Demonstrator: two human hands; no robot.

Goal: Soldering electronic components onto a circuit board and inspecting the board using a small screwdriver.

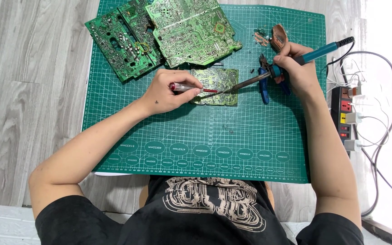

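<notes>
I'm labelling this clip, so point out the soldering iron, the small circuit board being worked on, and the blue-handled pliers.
soldering iron (316,55), head view, on its teal handle.
small circuit board (221,77), head view, on its bare upper middle.
blue-handled pliers (264,90), head view, on the left blue handle.

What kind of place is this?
Likely an electronics repair bench: a soldering iron in the right hand, circuit boards on a green cutting mat, and a power strip.
</notes>
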